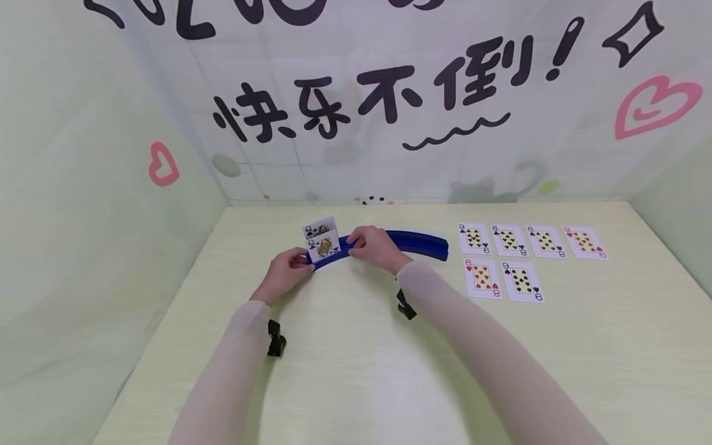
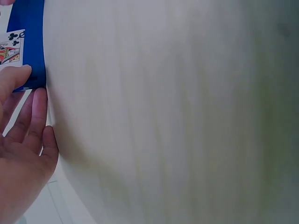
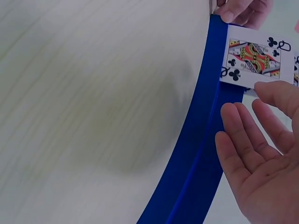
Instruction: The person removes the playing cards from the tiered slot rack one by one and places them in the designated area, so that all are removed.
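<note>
Firstly, the readable marks, left to right: on the wall, large black characters 快乐不倒! beneath a row cut by the frame edge; outlined pink heart at far right

Left hand: grips the left end of a curved blue card rack on the desk, thumb in front, fingers behind. Upright in the rack's left part, front card = queen of clubs; rear card partly covered, corner Q, dark suit. Right hand: at the rack just beside the front card, fingers loosely bent, thumb tip at the card's edge; palm holds nothing

Right of the rack, six cards face up on the desk. Upper row: nine of clubs, eight of clubs, eight of spades, nine of hearts. Lower row: eight of hearts, nine of spades

View differences: left wrist gives the thumb over the rack end and fingers round it, queen cut by the frame; head alone gives wall text and six cards; right wrist gives both Q-and-club corners of the queen, plus a small gap between right thumb and index finger
</note>
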Tool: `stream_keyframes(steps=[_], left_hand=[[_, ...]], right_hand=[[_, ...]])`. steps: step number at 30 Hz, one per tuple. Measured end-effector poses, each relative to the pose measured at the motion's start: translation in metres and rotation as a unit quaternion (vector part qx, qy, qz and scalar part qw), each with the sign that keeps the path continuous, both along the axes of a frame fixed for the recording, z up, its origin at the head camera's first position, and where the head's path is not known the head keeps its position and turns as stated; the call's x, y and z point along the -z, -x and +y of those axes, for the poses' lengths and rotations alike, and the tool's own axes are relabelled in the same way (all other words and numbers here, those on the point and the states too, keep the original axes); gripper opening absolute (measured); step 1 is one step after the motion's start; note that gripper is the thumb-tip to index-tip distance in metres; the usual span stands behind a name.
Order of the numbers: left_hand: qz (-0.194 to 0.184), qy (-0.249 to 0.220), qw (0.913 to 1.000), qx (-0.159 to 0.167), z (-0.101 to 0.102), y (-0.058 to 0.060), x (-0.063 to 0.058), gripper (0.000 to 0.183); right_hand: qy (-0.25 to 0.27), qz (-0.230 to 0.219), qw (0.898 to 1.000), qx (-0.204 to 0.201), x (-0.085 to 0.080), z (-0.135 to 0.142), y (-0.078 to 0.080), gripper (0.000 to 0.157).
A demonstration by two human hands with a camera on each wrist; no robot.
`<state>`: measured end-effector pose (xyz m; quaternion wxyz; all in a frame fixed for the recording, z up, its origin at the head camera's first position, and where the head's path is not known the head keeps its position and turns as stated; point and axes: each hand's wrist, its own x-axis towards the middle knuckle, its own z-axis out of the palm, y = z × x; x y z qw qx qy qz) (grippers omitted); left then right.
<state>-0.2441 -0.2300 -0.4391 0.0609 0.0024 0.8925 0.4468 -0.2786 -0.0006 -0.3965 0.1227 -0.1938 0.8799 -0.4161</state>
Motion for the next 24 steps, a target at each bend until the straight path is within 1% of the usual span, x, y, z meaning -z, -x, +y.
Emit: stream_keyframes(steps=[8, 11, 19, 24], left_hand=[[0.007, -0.006, 0.9999, 0.007, 0.001, 0.001, 0.0, 0.037], [0.006, -0.007, 1.0, 0.004, 0.001, 0.001, 0.0, 0.037], [0.0, -0.004, 1.0, -0.002, -0.001, 0.003, 0.003, 0.037], [0.005, -0.018, 0.9998, 0.0, -0.001, -0.001, 0.0, 0.034]], right_hand=[[0.022, -0.015, 1.0, 0.011, 0.006, -0.014, 0.004, 0.028], [0.025, -0.019, 0.999, 0.019, 0.01, -0.017, 0.005, 0.028], [-0.002, -0.016, 0.999, 0.047, 0.018, -0.028, 0.005, 0.025], [-0.013, -0.017, 0.998, 0.054, 0.022, -0.035, 0.004, 0.024]])
